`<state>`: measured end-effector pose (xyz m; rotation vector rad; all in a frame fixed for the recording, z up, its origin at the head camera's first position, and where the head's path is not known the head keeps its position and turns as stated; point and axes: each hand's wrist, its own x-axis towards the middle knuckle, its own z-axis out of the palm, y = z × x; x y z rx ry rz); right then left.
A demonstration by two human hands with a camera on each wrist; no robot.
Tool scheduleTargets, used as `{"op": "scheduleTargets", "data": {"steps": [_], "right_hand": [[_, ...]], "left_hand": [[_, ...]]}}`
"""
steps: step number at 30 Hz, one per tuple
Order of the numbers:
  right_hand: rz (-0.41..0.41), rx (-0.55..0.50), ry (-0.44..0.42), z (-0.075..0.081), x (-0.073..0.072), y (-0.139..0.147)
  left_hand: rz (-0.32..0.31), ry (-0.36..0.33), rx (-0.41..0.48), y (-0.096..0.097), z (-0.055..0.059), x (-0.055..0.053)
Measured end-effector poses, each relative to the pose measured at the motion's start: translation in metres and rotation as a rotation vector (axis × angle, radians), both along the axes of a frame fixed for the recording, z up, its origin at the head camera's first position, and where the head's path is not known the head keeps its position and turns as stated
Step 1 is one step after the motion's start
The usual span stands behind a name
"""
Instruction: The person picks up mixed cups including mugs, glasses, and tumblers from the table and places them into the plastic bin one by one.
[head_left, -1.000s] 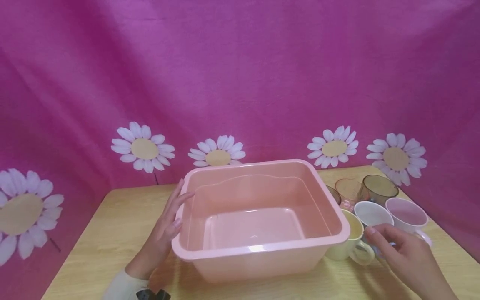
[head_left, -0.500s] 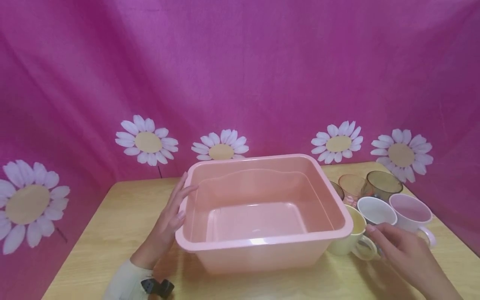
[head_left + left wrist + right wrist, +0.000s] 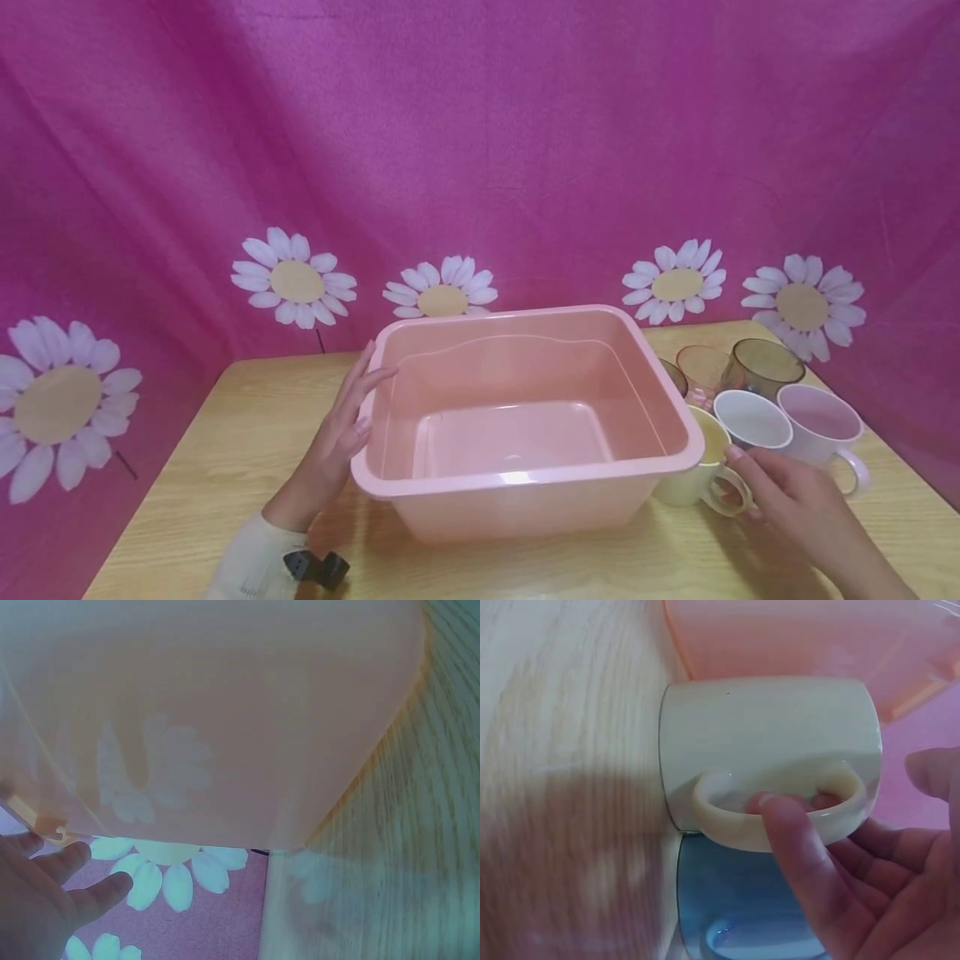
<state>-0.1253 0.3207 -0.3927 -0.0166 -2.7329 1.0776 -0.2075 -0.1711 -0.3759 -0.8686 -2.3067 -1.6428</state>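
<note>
A pink plastic tub (image 3: 517,433) stands upright on the table, with nothing in it. My left hand (image 3: 337,442) rests against its left side, fingers straight and lightly spread at the rim; the left wrist view shows those fingers (image 3: 67,862) beside the tub's wall. Right of the tub is a pale yellow mug (image 3: 772,727), upright with its handle turned towards me. Fingers of my right hand (image 3: 802,500) hook through the handle (image 3: 735,829), and the thumb sits near the rim. Close beside it stands a blue mug (image 3: 735,885) with a white inside.
A lilac mug (image 3: 817,425) stands at the right. Behind the mugs are a brownish glass cup (image 3: 765,367) and a pink-tinted glass cup (image 3: 702,371); another dark glass cup (image 3: 675,377) is partly hidden by the tub. A magenta cloth (image 3: 525,167) with daisies hangs behind the table (image 3: 225,467).
The whole view has shifted slightly as the head moved. My right hand has edged in closer to the yellow mug's handle. My left hand keeps its place on the tub.
</note>
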Motion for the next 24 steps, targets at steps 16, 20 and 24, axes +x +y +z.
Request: {"op": "scheduleTargets", "data": {"steps": [16, 20, 24], "right_hand": [[-0.022, 0.02, 0.008, -0.009, -0.003, -0.001], [-0.026, 0.001, -0.006, -0.01, -0.004, -0.001], [-0.031, -0.011, -0.03, -0.011, -0.005, -0.002]], "left_hand": [[-0.005, 0.038, 0.012, -0.001, 0.001, 0.0], [-0.005, 0.036, 0.007, -0.001, 0.002, 0.0], [-0.001, 0.027, -0.001, -0.001, 0.001, -0.001]]}}
